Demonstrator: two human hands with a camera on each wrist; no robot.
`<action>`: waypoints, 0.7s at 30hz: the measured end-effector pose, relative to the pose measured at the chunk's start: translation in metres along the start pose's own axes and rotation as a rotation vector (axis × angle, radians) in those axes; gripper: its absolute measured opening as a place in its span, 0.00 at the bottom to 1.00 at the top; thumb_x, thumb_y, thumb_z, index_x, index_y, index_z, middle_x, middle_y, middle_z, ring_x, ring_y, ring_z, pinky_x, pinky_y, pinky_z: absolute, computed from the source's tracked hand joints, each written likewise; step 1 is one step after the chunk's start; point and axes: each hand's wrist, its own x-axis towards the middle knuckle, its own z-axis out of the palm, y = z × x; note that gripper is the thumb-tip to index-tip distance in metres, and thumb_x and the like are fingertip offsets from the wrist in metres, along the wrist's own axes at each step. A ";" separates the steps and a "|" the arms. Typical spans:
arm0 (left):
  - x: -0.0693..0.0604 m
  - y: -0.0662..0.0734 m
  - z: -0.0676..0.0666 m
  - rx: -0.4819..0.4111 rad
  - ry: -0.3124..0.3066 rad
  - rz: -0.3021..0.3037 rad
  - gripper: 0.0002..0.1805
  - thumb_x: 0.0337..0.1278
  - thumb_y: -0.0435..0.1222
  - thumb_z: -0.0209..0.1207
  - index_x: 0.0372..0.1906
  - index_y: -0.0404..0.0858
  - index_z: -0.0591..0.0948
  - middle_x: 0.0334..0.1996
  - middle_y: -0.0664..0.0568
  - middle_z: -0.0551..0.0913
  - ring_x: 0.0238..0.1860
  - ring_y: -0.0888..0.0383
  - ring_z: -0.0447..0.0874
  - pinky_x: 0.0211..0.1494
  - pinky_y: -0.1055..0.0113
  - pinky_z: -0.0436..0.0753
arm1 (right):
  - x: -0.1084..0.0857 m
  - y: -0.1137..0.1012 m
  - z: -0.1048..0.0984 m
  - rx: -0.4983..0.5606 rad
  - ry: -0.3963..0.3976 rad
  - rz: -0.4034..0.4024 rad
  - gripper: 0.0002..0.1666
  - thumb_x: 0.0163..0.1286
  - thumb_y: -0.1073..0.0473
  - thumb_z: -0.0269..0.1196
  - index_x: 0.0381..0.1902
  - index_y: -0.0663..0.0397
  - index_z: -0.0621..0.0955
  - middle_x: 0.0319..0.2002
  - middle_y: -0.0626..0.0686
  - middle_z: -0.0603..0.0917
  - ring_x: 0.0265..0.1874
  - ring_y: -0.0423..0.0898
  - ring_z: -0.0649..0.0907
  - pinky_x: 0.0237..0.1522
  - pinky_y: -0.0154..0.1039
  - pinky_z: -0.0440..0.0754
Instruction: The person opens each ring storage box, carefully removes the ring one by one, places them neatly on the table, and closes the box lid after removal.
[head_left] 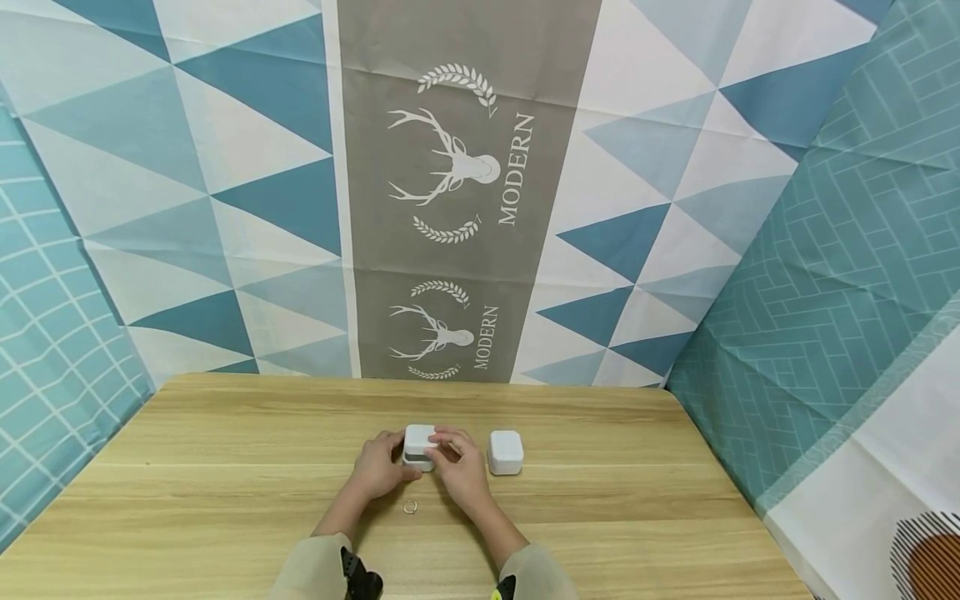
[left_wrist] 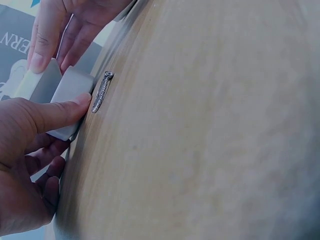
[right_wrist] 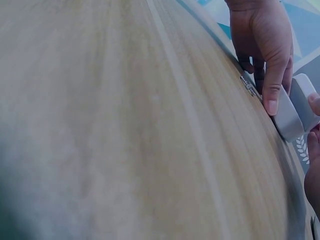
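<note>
My left hand (head_left: 381, 467) grips the lower half (left_wrist: 74, 90) of a small white box on the table, its thumb along the near side. The box's lid (head_left: 420, 435) is pinched between the thumb and fingers of my right hand (head_left: 461, 473). Between lid and base a gap shows; in the right wrist view the lid (right_wrist: 304, 97) stands tilted away from the base (right_wrist: 288, 119). The inside of the box is hidden. A small silver ring (head_left: 410, 507) with a sparkling, textured band (left_wrist: 102, 92) lies on the table just in front of the box.
A second white box (head_left: 506, 452), closed, stands right of my right hand. The wooden table (head_left: 225, 467) has rounded far corners. Behind it hangs a patterned cloth (head_left: 465, 258), with more cloth at both sides.
</note>
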 end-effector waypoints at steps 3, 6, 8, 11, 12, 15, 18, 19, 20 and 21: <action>0.000 0.000 0.000 0.000 -0.001 -0.003 0.40 0.38 0.39 0.71 0.60 0.27 0.71 0.52 0.38 0.77 0.54 0.39 0.71 0.57 0.43 0.70 | 0.000 -0.001 0.000 -0.009 -0.001 -0.001 0.11 0.58 0.72 0.63 0.40 0.73 0.80 0.51 0.67 0.77 0.55 0.60 0.76 0.58 0.39 0.75; 0.000 0.000 0.000 0.001 -0.001 0.004 0.40 0.38 0.38 0.72 0.60 0.27 0.71 0.52 0.37 0.77 0.55 0.37 0.71 0.58 0.43 0.69 | -0.001 -0.002 0.000 -0.026 0.002 0.011 0.11 0.58 0.72 0.63 0.40 0.73 0.80 0.51 0.66 0.78 0.55 0.59 0.76 0.58 0.39 0.74; 0.000 -0.001 0.000 0.003 0.001 0.010 0.40 0.38 0.38 0.72 0.60 0.27 0.71 0.51 0.37 0.77 0.55 0.36 0.72 0.59 0.42 0.69 | -0.001 -0.002 0.000 -0.036 0.004 0.015 0.11 0.58 0.72 0.63 0.40 0.72 0.80 0.51 0.66 0.78 0.55 0.59 0.76 0.59 0.39 0.74; 0.000 -0.001 0.000 0.004 0.002 0.014 0.40 0.38 0.38 0.72 0.60 0.26 0.71 0.51 0.37 0.78 0.56 0.36 0.72 0.60 0.42 0.69 | -0.002 -0.003 0.000 -0.040 0.004 0.027 0.11 0.58 0.72 0.63 0.40 0.72 0.80 0.51 0.65 0.78 0.56 0.58 0.76 0.59 0.39 0.73; 0.000 -0.001 0.000 0.004 0.002 0.013 0.40 0.38 0.38 0.72 0.60 0.26 0.71 0.51 0.37 0.78 0.56 0.36 0.71 0.60 0.42 0.69 | -0.002 -0.003 0.000 -0.039 0.004 0.027 0.11 0.58 0.72 0.63 0.40 0.72 0.80 0.51 0.64 0.78 0.56 0.58 0.76 0.60 0.39 0.73; 0.000 -0.001 0.000 0.003 0.001 0.011 0.40 0.38 0.38 0.72 0.61 0.27 0.71 0.51 0.37 0.77 0.56 0.36 0.71 0.60 0.42 0.69 | -0.002 -0.003 0.001 -0.043 0.005 0.030 0.11 0.58 0.72 0.63 0.40 0.72 0.81 0.52 0.64 0.78 0.56 0.58 0.76 0.60 0.38 0.73; 0.000 -0.001 0.000 0.002 0.001 0.011 0.40 0.38 0.39 0.72 0.61 0.26 0.71 0.52 0.37 0.77 0.56 0.36 0.71 0.60 0.42 0.69 | -0.002 -0.004 0.000 -0.051 0.005 0.032 0.11 0.58 0.71 0.63 0.40 0.72 0.81 0.52 0.64 0.78 0.56 0.58 0.77 0.59 0.39 0.73; 0.000 -0.001 0.000 0.001 0.001 0.012 0.41 0.38 0.39 0.72 0.61 0.26 0.71 0.52 0.36 0.77 0.56 0.36 0.72 0.60 0.43 0.69 | -0.002 -0.004 0.000 -0.053 0.006 0.033 0.11 0.58 0.71 0.63 0.40 0.72 0.81 0.52 0.64 0.78 0.56 0.58 0.77 0.59 0.39 0.73; 0.000 -0.001 0.000 0.001 0.001 0.013 0.41 0.38 0.39 0.72 0.61 0.26 0.70 0.52 0.36 0.77 0.56 0.36 0.72 0.60 0.43 0.69 | -0.002 -0.004 0.001 -0.057 0.006 0.032 0.11 0.58 0.71 0.63 0.40 0.71 0.81 0.52 0.64 0.78 0.56 0.58 0.77 0.59 0.39 0.74; 0.000 -0.001 0.000 0.000 0.000 0.013 0.41 0.38 0.39 0.72 0.61 0.26 0.70 0.52 0.36 0.77 0.56 0.36 0.71 0.60 0.43 0.69 | -0.002 -0.004 0.001 -0.060 0.005 0.031 0.11 0.58 0.71 0.63 0.40 0.71 0.81 0.51 0.64 0.78 0.55 0.58 0.77 0.59 0.40 0.74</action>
